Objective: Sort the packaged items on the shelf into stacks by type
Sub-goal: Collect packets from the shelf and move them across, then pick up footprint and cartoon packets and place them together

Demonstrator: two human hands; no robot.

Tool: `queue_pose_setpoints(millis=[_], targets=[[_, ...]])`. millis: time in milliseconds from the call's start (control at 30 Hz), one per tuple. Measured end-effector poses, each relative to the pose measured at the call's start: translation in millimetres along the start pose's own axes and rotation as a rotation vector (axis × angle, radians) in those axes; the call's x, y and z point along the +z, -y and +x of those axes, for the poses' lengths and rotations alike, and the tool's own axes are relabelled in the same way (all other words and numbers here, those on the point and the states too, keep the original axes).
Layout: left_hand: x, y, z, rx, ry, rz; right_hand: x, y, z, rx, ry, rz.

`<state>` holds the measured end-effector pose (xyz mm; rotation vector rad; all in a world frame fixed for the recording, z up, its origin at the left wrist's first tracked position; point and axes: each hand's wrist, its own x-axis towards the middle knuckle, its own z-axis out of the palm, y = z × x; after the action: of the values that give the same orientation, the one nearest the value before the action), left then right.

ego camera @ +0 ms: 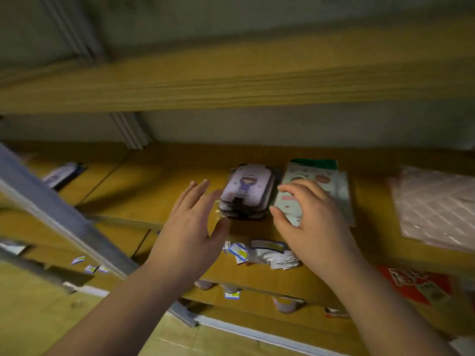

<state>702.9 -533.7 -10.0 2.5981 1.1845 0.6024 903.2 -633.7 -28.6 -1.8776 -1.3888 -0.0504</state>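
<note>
Head view: a wooden shelf (144,186) is seen across mid-frame. At centre, a stack of purple packs (245,192) is set flat, with a pale pack pile (316,191) just beside it on the right. The left hand (190,224) is held open with straight fingers at the stack's left edge, gripping nothing. The right hand (308,224) is spread, loosely curved, over the pale pile; contact cannot be told. A pink sheet (437,206) is seen at right, loose labels (262,255) at lower centre.

Bare shelf (144,186) left of stack (246,194)
</note>
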Motion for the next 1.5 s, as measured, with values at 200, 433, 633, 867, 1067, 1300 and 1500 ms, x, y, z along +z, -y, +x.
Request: queue_pose_setpoints(millis=[200, 433, 633, 867, 1067, 1300, 1500], targets=[[-43, 75, -42, -0.113, -0.049, 0.005, 50, 70, 0, -0.061, 0.061, 0.039], [-107, 185, -117, -0.217, -0.130, -0.021, 123, 186, -26, -0.096, 0.170, 0.071], [-166, 295, -173, -0.317, -0.190, -0.031, 196, 299, -39, -0.166, 0.220, 0.119], [-217, 387, -204, -0.390, -0.188, -0.054, 261, 391, -34, -0.200, 0.253, 0.143], [-224, 432, -193, -0.398, -0.198, -0.090, 306, 427, -14, -0.210, 0.295, 0.119], [-220, 484, -133, -0.334, -0.165, -0.038, 385, 449, 52, -0.141, 0.330, 0.041], [-232, 533, -72, -0.257, -0.106, 0.040, 444, 446, 122, -0.055, 0.234, -0.248]])
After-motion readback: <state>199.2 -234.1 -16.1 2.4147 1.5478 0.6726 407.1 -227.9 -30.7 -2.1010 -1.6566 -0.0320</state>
